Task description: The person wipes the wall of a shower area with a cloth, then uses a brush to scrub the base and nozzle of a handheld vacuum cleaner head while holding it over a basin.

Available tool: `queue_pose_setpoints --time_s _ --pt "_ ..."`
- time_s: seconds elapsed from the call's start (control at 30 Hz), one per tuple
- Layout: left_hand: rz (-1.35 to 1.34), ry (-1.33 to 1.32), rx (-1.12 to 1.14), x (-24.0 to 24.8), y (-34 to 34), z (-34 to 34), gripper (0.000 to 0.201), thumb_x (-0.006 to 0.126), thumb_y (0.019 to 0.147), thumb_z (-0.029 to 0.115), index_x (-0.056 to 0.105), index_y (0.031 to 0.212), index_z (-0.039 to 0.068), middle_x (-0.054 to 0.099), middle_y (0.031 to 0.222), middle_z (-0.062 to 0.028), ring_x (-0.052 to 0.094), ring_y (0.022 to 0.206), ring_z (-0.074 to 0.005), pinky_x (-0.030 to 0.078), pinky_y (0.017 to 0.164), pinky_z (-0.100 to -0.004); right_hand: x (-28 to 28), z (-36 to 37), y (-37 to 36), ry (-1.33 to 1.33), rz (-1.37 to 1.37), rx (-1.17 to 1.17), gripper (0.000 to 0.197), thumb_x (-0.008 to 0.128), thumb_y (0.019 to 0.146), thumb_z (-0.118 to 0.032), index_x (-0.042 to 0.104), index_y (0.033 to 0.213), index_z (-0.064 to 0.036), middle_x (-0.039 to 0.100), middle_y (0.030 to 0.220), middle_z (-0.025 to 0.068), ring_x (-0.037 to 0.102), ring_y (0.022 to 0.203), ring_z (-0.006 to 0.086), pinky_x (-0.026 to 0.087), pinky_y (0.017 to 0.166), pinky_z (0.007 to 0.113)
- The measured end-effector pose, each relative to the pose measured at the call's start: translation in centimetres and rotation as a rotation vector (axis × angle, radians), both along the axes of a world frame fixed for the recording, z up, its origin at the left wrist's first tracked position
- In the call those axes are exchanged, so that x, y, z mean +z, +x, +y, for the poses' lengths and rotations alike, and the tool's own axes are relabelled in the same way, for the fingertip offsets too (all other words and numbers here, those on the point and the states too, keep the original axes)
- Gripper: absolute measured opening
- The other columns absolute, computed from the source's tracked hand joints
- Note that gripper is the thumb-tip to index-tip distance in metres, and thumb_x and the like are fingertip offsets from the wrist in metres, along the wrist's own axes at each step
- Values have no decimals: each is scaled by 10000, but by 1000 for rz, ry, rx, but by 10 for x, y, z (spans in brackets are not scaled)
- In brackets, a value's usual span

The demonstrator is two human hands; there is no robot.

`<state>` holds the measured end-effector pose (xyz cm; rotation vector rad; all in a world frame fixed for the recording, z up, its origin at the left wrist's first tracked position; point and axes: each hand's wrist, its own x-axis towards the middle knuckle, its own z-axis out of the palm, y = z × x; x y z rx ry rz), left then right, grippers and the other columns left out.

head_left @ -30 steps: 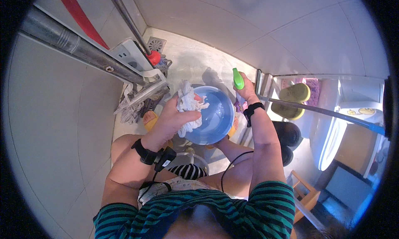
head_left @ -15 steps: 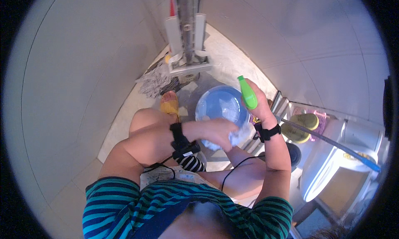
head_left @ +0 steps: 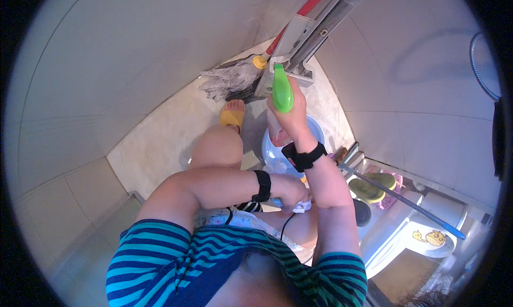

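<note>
- Your right grip point(head_left: 295, 108) is wrapped round the bottle point(head_left: 282, 89), its green head up, above the basin point(head_left: 318, 130); a damp palm could let it slide and drop in.
- Your left grip point(head_left: 288, 190) is curled on the cloth point(head_left: 302, 206), by your thigh point(head_left: 307, 229), on the near side of the basin; slack fingers could lose its loose folds.
- Your left knuckles sit close to your right forearm point(head_left: 334, 187) in this view; lifting carelessly could jolt the bottle.
- The cable point(head_left: 284, 230) hangs near the cloth; a wide sweep could snag it.
</note>
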<state>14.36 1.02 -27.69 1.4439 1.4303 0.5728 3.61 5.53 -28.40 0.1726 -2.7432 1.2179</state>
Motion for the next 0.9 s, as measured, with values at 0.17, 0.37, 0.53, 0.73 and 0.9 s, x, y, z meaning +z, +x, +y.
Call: queue_pose_setpoints --time_s 0.17,0.37,0.53,0.73,0.9 --pt "36 99 43 0 23 -3 355 672 511 194 613 833 59 604 824 -114 567 819 -301 446 705 -386 -6 -11 0 -35 13 204 443 619 645 -99 477 1062 -58 569 898 162 557 817 343 453 687 352" --pt "74 172 133 47 50 -15 368 659 458 154 633 814 62 619 768 -119 586 707 -278 451 617 -369 18 -33 14 273 -295 373 479 624 627 -124 480 1083 -88 561 966 163 530 891 348 444 735 376" --pt "57 192 229 61 71 -17 285 642 526 198 614 771 55 612 765 -153 585 728 -320 461 630 -405 30 -56 14 291 -249 695 466 607 631 -115 494 1083 -107 548 1010 151 520 918 336 438 752 380" --pt "-11 195 276 62 89 -24 400 619 525 165 602 913 73 603 896 -161 567 837 -322 448 715 -399 60 -128 27 488 -238 888 280 575 691 -202 530 950 -106 586 904 134 546 857 333 442 714 415" --pt "48 122 289 71 93 -37 436 606 538 162 590 966 81 584 946 -170 549 900 -312 435 752 -394 61 -168 41 588 -153 1068 322 569 690 -196 518 1000 -126 585 904 125 546 855 326 443 693 403"
